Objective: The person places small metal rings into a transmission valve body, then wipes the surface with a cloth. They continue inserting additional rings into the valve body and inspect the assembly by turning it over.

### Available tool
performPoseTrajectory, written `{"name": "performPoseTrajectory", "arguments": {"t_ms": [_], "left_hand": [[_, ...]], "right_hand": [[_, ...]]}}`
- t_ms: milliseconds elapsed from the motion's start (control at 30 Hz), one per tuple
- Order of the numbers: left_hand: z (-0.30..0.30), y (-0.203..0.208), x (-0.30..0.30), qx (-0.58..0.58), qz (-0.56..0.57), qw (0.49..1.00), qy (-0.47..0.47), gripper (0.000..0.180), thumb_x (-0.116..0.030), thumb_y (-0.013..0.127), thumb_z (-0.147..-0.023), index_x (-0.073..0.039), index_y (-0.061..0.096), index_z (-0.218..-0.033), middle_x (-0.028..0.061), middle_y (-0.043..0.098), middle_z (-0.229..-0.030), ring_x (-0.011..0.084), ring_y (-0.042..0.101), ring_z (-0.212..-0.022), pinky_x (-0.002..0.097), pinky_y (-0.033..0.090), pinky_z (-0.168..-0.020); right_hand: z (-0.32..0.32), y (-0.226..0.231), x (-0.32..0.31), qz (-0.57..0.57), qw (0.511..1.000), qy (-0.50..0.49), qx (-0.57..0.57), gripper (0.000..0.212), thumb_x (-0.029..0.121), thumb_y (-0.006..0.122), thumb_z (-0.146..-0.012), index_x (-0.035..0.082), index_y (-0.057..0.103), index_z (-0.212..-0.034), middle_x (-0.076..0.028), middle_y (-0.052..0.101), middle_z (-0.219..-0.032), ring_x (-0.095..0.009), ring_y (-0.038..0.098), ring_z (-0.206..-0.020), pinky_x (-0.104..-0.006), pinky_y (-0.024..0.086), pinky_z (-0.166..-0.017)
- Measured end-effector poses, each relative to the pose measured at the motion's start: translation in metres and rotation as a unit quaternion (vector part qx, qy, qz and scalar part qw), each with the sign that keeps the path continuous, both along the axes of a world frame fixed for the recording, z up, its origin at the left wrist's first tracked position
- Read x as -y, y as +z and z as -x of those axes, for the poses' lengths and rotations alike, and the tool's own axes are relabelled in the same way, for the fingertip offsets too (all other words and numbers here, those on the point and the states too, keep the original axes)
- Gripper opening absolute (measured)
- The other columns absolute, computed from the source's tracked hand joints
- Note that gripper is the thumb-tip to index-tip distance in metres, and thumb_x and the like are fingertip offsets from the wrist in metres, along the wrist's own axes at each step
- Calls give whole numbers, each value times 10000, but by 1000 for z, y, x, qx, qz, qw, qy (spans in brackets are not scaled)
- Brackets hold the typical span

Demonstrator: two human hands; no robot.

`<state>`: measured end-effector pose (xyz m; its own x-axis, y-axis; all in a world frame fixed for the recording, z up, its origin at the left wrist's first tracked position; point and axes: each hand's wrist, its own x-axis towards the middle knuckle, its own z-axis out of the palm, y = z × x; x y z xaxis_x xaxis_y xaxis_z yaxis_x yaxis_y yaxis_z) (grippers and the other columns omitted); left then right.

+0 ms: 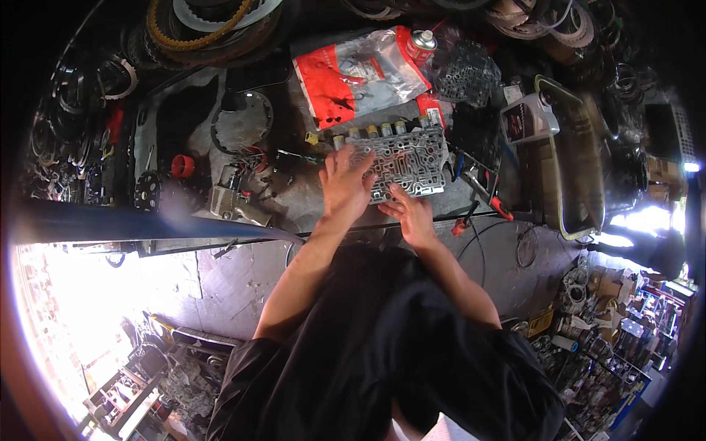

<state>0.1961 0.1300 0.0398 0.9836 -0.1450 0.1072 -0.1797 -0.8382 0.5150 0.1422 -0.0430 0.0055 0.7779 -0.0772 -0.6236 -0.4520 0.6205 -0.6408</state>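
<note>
A silver transmission valve body (415, 163), its face cut with winding channels, lies on the dark workbench (287, 195). Several solenoids (373, 131) with yellowish ends line its far edge. Over its left part rests my left hand (343, 184), fingers spread and hiding that side. My right hand (413, 215) is at the near edge, fingers apart, the tips at the metal. Whether either hand presses on the block cannot be made out. A small yellow part (312, 138) sits just left of the block.
Beyond the block lie a red-and-clear plastic bag (353, 77) and a spray can (421, 45). Red-handled pliers (500, 207) are at right, near a deep metal pan (577, 165) and a white bottle (531, 119). A red ring (182, 166) and a round plate (241, 121) are left.
</note>
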Motion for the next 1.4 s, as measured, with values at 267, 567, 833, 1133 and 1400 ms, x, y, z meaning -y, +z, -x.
{"name": "performPoseTrajectory", "arguments": {"t_ms": [267, 567, 833, 1133, 1400], "left_hand": [[0, 4, 0, -19, -2, 1000, -3, 494, -300, 797, -899, -327, 703, -1383, 59, 473, -1513, 354, 432, -1375, 511, 438, -1074], [0, 5, -4, -12, 25, 1000, -7, 495, -262, 802, -885, -312, 717, -1370, 70, 481, -1513, 354, 445, -1376, 510, 447, -1064], [0, -2, -3, 17, 36, 999, 2, 495, -230, 802, -853, -288, 729, -1339, 64, 491, -1500, 343, 443, -1395, 509, 469, -1032], [-1, -2, -3, 3, 37, 999, 1, 501, -199, 797, -858, -282, 725, -1346, 73, 475, -1528, 362, 422, -1406, 529, 458, -1055], [0, -1, -3, 0, 45, 999, 0, 490, -218, 805, -862, -285, 729, -1342, 66, 464, -1533, 377, 425, -1400, 535, 459, -1054]], "right_hand": [[-1, 9, 3, 47, 998, 41, -28, 403, 240, 804, -960, -86, 662, -1149, -161, 733, -1089, -285, 724, -807, -490, 660, -773], [-6, 60, 27, 561, 728, 250, 305, 233, 171, 780, -917, 40, 725, -1102, -156, 712, -986, -341, 718, -733, -437, 579, -666], [-26, 53, 19, 669, 598, 275, 345, 117, 129, 756, -888, 44, 677, -881, -149, 669, -892, -369, 686, -798, -468, 572, -668], [-31, 48, 5, 778, 440, 334, 300, 222, 227, 668, -964, 31, 601, -885, -148, 687, -810, -318, 720, -727, -432, 586, -590], [-38, 52, 8, 776, 383, 405, 295, 342, 320, 588, -1052, 51, 644, -848, -102, 689, -639, -300, 709, -559, -430, 574, -524]]}}
